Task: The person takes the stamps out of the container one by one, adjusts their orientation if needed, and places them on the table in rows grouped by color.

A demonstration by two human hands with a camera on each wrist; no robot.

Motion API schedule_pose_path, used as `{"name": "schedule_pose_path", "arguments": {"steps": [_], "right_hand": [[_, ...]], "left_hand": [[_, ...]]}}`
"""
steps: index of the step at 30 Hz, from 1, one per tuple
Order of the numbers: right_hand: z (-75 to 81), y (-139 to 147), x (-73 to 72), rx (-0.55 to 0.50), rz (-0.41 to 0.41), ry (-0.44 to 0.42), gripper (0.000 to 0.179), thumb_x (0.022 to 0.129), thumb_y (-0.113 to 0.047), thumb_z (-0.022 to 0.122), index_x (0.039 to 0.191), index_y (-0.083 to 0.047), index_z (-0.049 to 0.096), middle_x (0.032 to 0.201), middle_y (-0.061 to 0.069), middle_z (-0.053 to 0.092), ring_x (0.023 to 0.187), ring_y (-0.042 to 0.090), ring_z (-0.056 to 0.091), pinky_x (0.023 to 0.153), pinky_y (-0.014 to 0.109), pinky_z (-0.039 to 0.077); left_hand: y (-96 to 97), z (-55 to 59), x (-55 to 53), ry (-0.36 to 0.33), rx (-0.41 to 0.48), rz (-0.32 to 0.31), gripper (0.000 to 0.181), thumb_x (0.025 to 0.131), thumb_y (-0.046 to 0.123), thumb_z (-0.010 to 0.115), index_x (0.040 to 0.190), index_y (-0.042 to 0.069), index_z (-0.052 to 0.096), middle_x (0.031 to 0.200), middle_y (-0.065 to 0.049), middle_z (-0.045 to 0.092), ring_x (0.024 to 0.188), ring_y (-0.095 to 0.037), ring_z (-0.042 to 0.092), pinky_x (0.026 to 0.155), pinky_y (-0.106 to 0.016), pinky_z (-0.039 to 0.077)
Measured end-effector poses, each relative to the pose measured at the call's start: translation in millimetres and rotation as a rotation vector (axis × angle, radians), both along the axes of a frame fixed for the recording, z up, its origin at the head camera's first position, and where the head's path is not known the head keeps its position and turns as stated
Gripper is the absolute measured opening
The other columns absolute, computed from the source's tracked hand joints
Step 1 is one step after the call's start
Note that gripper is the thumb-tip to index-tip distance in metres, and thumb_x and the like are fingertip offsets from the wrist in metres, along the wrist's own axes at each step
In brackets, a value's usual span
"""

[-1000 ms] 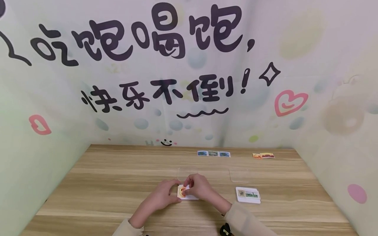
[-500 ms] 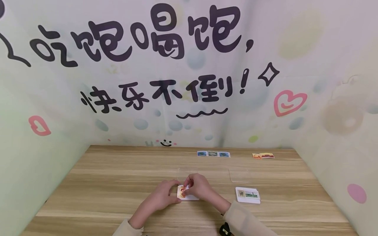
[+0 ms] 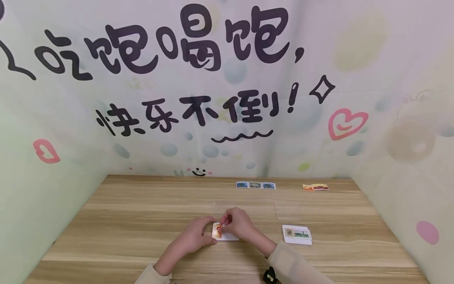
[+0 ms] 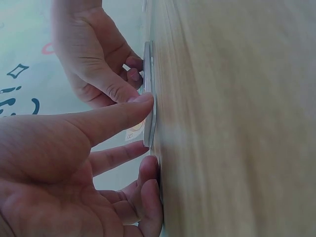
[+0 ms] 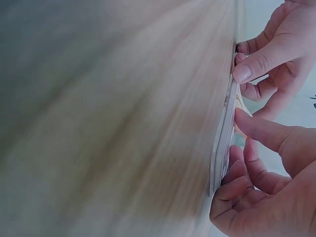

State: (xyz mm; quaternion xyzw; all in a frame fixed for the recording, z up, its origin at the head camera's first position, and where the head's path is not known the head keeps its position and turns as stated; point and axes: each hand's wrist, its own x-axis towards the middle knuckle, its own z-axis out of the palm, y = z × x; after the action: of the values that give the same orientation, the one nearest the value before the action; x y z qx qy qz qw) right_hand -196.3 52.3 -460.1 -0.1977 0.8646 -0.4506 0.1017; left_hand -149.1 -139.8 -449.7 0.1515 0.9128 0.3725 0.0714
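Note:
A white card (image 3: 230, 237) lies on the table in front of the person, seen edge-on as a thin, layered slab in both wrist views. The left hand (image 3: 193, 235) holds its left end, with the thumb on the near edge and a finger on the far edge. On the card's left part is an orange postage stamp (image 3: 217, 230), which looks bent up from the card in the right wrist view. The right hand (image 3: 241, 225) pinches the stamp's right side between thumb and fingers, and its other fingers are curled over the card. The hand hides the stamp's right edge.
To the right lies another white card (image 3: 297, 240) bearing two stamps. A clear plastic sheet (image 3: 248, 205) lies just beyond the hands. Farther back are a row of blue stamps (image 3: 256, 185) and a pair of orange and red stamps (image 3: 315, 187). A printed cloth (image 3: 227, 150) surrounds the table.
The visible part of the orange stamp has become narrower and looks more bent. The right hand has shifted very slightly; the left hand keeps its hold on the card.

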Motion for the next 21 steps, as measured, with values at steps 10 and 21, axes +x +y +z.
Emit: {"name": "schedule_pose_path", "arguments": {"steps": [10, 21], "right_hand": [[0.7, 2.9, -1.4, -0.033, 0.015, 0.004, 0.016, 0.081, 0.005, 0.085, 0.078, -0.002, 0.071, 0.072, -0.002, 0.064, 0.068, 0.009, 0.053, 0.063, 0.021, 0.040], [-0.5, 7.2, -2.7, -0.099, 0.015, -0.062, 0.013, 0.082, 0.007, 0.083, 0.084, 0.001, 0.072, 0.072, -0.002, 0.065, 0.069, 0.009, 0.055, 0.065, 0.021, 0.041]], "left_hand": [[0.6, 1.8, 0.9, -0.005, 0.003, -0.002, 0.055, 0.084, 0.014, 0.087, 0.132, -0.003, 0.065, 0.080, -0.004, 0.051, 0.074, -0.017, 0.044, 0.066, -0.029, 0.035], [0.9, 2.3, 0.0, -0.006, -0.018, 0.002, 0.057, 0.084, 0.014, 0.087, 0.133, -0.003, 0.064, 0.087, -0.005, 0.054, 0.078, -0.018, 0.046, 0.073, -0.035, 0.041]]}}
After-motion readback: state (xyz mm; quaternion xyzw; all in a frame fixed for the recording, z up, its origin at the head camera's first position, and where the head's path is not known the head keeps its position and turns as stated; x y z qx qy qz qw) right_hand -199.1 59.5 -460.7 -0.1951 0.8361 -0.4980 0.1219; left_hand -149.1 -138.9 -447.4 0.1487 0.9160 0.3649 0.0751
